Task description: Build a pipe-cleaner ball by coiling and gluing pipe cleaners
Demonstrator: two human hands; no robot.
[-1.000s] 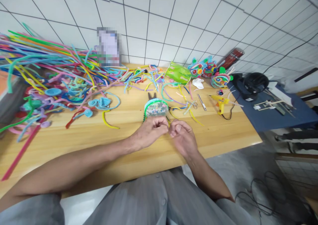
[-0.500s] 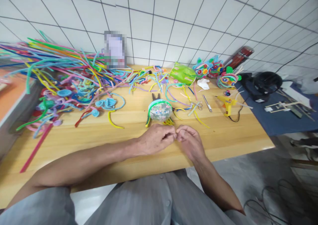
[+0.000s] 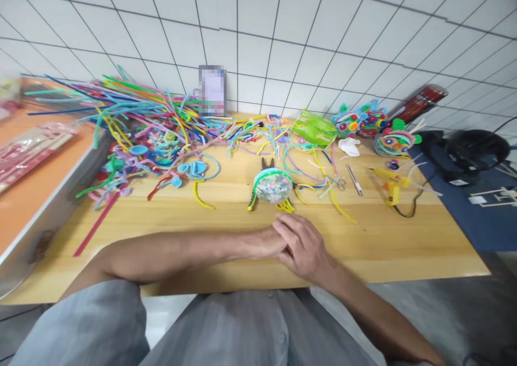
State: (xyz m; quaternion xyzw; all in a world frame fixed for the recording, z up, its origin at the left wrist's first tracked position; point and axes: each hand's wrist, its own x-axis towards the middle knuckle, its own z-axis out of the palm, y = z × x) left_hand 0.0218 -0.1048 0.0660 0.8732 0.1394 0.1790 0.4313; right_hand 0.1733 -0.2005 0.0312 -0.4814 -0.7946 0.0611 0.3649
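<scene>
My right hand (image 3: pixel 305 247) lies over my left hand (image 3: pixel 266 242) near the front of the table, with its fingers curled round it. The left fingers are hidden under the right hand, and I see no object in either. Just beyond them sits a clear rounded piece (image 3: pixel 273 188) with coloured specks, edged by green and light blue fuzzy stems. It rests on or against pliers (image 3: pixel 251 200), whose dark jaws point to the wall. A curved yellow pipe cleaner (image 3: pixel 202 196) lies to the left, and small scissors (image 3: pixel 338 184) lie to the right.
A heap of pipe cleaners (image 3: pixel 153 118) fills the back left. A green packet (image 3: pixel 314 129), decorated figures (image 3: pixel 359 121), a craft knife (image 3: pixel 354 180) and a yellow glue gun (image 3: pixel 390 184) lie to the right. A phone-like panel (image 3: pixel 212 91) leans on the tiled wall.
My hands, which met at the fingertips, have come together, the right folding over the left. The view has swung left, so the things on the table appear further right.
</scene>
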